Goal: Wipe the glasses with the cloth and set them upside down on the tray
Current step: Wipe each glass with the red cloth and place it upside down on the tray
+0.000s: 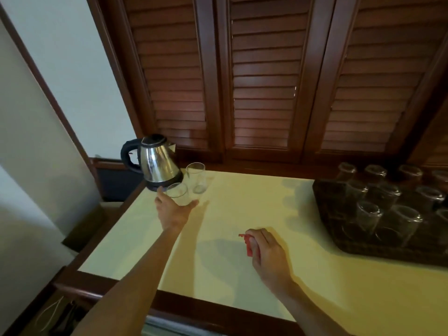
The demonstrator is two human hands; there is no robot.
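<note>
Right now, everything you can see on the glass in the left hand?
The near glass is a clear, plain tumbler, seemingly empty, mouth up and a little blurred. It sits at the cream countertop's far left corner, in front of the steel kettle and beside a second upright glass. The left hand wraps its lower part, thumb on the left, fingers on the right. Whether its base is on the counter is unclear.

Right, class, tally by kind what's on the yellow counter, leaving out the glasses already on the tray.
Upright clear drinking glasses: 2
Steel electric kettle with black handle: 1
Red cloth: 1
Dark woven tray: 1
Total: 5
</note>
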